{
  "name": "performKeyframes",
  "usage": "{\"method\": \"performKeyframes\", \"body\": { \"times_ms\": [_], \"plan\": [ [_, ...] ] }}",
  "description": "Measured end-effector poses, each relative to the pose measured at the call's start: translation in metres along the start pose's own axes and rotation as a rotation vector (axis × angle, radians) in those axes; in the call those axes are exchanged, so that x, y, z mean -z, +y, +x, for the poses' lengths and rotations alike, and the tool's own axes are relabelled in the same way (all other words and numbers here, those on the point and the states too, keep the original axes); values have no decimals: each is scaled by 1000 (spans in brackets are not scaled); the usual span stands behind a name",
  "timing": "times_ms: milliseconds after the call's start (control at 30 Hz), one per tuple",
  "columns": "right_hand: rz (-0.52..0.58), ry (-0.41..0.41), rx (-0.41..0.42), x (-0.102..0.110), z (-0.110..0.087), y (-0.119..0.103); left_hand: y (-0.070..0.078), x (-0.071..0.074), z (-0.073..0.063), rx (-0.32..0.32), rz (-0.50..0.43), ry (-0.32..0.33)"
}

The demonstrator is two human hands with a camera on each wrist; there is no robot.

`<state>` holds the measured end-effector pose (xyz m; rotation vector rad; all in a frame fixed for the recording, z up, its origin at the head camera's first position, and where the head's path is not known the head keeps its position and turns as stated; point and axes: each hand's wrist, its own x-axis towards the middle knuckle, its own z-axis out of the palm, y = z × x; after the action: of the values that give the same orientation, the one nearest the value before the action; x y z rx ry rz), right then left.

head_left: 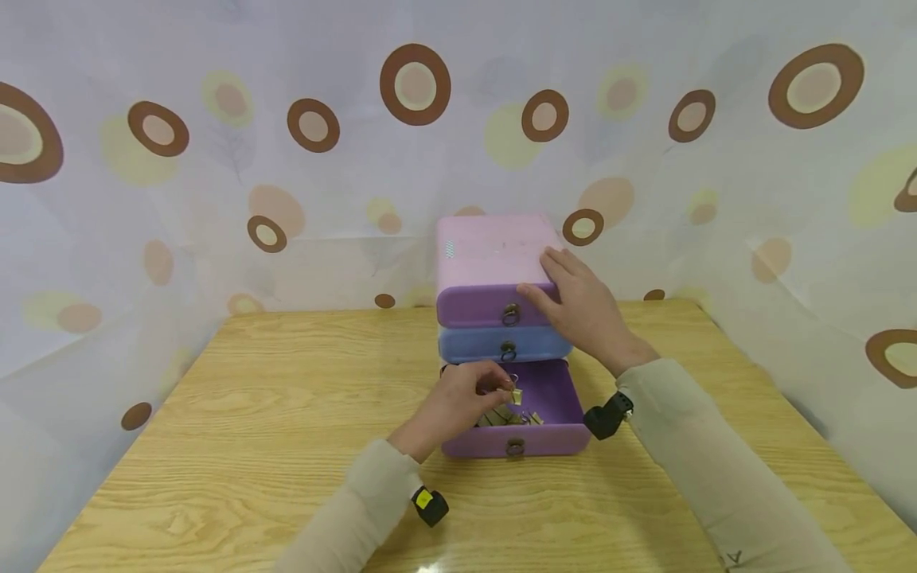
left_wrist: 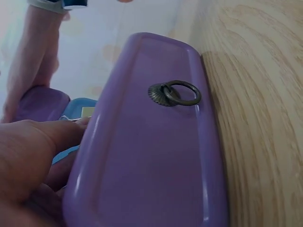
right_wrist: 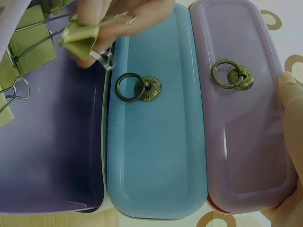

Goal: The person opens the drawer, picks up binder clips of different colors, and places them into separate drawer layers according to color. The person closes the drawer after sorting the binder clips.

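My left hand (head_left: pixel 458 399) pinches a yellow binder clip (right_wrist: pixel 81 41) between thumb and fingers, above the pulled-out bottom drawer (head_left: pixel 559 394). Inside that purple drawer lie several more yellow binder clips (right_wrist: pixel 33 45), gathered toward its front and left. The drawer belongs to a small stacked chest (head_left: pixel 494 243) with a pink top. Its blue middle drawer (right_wrist: pixel 156 161) and purple top drawer (right_wrist: pixel 246 142) are pushed in. My right hand (head_left: pixel 583 306) rests on the chest's upper right edge, fingers on the top and thumb against the front.
Each drawer front carries a bronze ring pull (left_wrist: pixel 175 93). The chest stands on a wood-grain table (head_left: pixel 322 374) near its back edge. Behind it hangs a pale cloth (head_left: pixel 344 183) with brown rings. Both wrists wear small black devices (head_left: pixel 607 415).
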<state>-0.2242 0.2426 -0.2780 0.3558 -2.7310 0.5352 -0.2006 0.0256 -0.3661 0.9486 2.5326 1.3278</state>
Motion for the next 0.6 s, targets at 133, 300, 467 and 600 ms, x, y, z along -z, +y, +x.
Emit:
{"method": "performKeyframes", "body": {
  "times_ms": [133,300,467,600],
  "plan": [
    [-1,4,0,-1,1,1,1,-6,4,-30,84,17],
    [-2,12,4,-1,0,0,2,-10,7,-81,261,64],
    [-3,16,10,-2,0,-1,-2,-12,10,-110,402,131],
    [-5,30,18,-1,1,-1,-6,-12,12,-123,454,168]
  ]
}}
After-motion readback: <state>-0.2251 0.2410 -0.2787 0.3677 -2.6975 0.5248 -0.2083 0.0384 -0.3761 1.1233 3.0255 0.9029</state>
